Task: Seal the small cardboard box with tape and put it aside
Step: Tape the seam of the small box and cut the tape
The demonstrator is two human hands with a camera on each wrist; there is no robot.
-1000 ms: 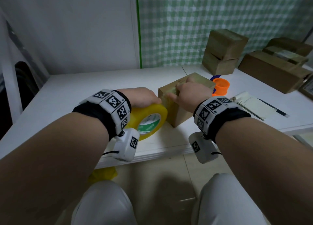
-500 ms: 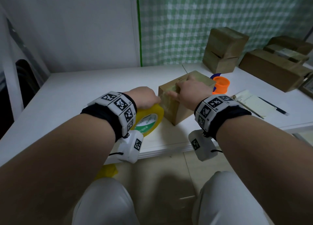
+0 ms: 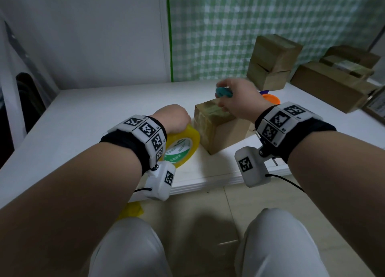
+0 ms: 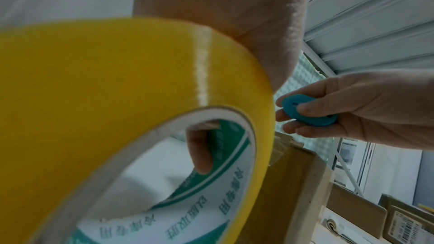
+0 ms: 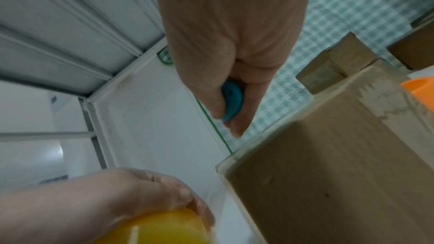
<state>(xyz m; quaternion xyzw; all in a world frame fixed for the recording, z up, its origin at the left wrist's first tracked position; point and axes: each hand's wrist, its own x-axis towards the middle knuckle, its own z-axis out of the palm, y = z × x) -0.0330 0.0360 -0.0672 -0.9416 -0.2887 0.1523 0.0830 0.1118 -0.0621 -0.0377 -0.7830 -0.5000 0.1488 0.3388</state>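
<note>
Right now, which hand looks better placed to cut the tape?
The right hand, probably. It pinches a small teal cutter just above the box, while the left hand grips the yellow tape roll beside the box.

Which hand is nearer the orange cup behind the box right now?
Right. The right hand, holding a small teal cutter, hovers over the small cardboard box beside the orange cup. The left hand grips the yellow tape roll on the box's opposite side.

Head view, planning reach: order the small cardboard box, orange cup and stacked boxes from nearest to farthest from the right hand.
1. Small cardboard box, directly under the right hand.
2. Orange cup, just right of it.
3. Stacked boxes, behind, against the checked wall.
</note>
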